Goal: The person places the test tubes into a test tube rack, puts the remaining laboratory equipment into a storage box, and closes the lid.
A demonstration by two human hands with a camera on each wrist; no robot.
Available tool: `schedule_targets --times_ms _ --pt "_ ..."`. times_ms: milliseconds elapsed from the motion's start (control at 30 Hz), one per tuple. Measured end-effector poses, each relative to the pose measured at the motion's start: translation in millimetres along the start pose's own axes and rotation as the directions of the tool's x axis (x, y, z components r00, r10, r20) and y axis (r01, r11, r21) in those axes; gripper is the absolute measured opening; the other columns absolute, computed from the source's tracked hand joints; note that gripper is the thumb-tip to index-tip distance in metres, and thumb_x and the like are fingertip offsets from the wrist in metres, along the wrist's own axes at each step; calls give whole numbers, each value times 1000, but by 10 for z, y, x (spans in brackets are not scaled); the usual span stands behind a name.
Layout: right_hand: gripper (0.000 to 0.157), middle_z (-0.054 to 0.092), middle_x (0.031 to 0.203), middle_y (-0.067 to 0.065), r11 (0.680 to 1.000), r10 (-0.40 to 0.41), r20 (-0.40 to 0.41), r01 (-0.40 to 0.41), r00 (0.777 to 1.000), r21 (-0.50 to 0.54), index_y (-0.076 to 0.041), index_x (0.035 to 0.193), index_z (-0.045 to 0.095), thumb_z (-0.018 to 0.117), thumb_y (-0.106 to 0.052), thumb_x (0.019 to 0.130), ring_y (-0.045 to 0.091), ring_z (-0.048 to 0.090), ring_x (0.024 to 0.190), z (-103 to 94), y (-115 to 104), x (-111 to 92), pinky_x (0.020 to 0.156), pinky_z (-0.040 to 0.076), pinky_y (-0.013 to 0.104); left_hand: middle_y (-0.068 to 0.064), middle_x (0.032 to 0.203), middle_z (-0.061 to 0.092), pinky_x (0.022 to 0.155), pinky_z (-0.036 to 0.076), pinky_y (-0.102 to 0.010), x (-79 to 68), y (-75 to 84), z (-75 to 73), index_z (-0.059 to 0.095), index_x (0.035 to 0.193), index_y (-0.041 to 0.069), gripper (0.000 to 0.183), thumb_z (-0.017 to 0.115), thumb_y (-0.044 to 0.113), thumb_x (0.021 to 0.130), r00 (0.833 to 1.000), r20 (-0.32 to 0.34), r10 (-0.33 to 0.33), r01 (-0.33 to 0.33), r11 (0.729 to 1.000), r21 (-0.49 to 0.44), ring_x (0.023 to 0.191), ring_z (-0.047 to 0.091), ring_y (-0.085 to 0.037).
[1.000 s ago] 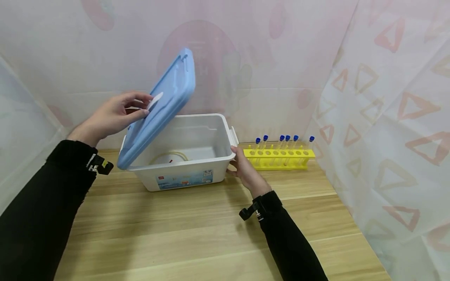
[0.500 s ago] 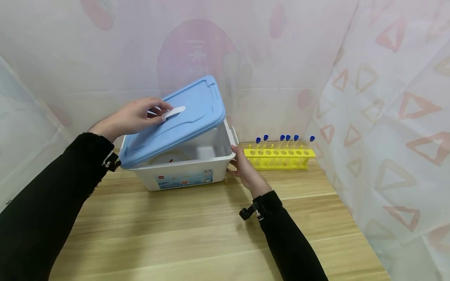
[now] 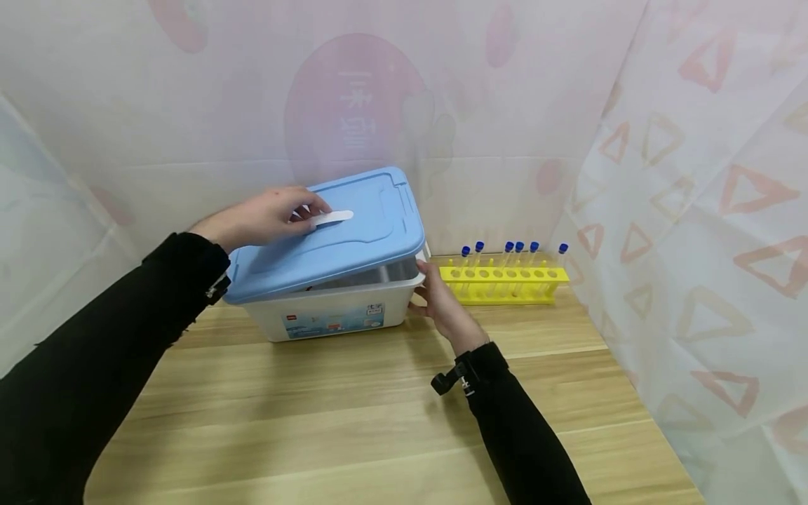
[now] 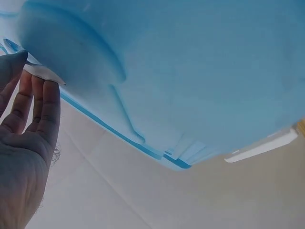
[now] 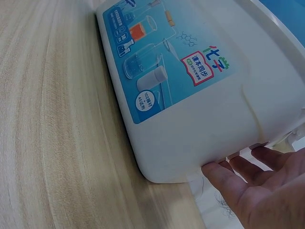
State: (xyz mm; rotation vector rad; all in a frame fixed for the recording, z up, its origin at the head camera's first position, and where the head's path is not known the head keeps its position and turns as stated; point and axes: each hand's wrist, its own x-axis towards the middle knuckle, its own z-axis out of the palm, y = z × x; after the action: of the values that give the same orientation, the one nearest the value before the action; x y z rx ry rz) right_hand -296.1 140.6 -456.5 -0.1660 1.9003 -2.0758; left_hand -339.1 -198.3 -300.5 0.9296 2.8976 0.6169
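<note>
In the head view my left hand (image 3: 268, 216) pinches the small white handle (image 3: 334, 217) on top of a light blue lid (image 3: 379, 224). The left wrist view has thumb and fingertips on either side of that handle (image 4: 45, 74). Tilted, the lid covers most of a white storage box (image 3: 265, 319), its right end raised above the rim. A strip of the box's inside shows through this gap. My right hand (image 3: 448, 312) rests its fingers against the box's right end, and its fingertips (image 5: 209, 169) meet the end wall in the right wrist view.
A yellow test tube rack (image 3: 505, 275) holding several blue-capped tubes stands just right of the box, behind my right hand. All sit on a wooden table (image 3: 353, 407). Patterned pale sheets (image 3: 517, 126) hang close behind and on both sides.
My left hand has swung the lid down and to the right over the box, from steeply tilted to a slight slope. The right hand has kept its place on the box's end.
</note>
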Motion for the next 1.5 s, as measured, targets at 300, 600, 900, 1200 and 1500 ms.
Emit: schedule_targets --times_ms 300,600,900,1200,1500 --pt "72 27 168 0 999 20 -38 -21 999 -41 -44 154 45 36 -83 94 34 30 151 16 -9 -3 112 38 64 -11 117 66 95 50 -46 58 100 96 70 126 8 26 65 6 100 998 46 49 -52 995 82 108 59 -27" --pt "69 32 167 -2 999 38 -27 -37 999 15 -44 157 42 23 -79 100 31 33 150 -27 12 42 113 37 64 -12 115 66 97 50 -48 42 165 144 68 129 5 29 65 5 100 995 91 29 -42 989 141 106 59 -29" --pt "73 31 168 1 999 45 -20 -44 999 10 -39 158 42 24 -79 100 33 31 150 -19 11 42 114 36 63 -17 135 62 106 47 -54 -118 128 21 58 143 3 43 64 14 101 995 83 -59 48 991 124 126 57 -34" --pt "75 31 167 2 999 46 -16 -46 999 0 -36 158 42 25 -79 100 32 31 151 -17 4 29 114 37 62 -20 144 56 109 43 -57 -411 7 -71 54 146 1 51 63 26 103 994 10 -106 104 983 149 132 51 -36" --pt "75 32 167 2 999 41 -13 -41 999 -7 -36 157 44 25 -79 100 32 31 151 -14 -6 -1 114 37 61 -24 153 46 114 34 -63 -748 126 -32 49 152 3 55 59 31 106 991 -32 -131 135 973 188 141 40 -46"
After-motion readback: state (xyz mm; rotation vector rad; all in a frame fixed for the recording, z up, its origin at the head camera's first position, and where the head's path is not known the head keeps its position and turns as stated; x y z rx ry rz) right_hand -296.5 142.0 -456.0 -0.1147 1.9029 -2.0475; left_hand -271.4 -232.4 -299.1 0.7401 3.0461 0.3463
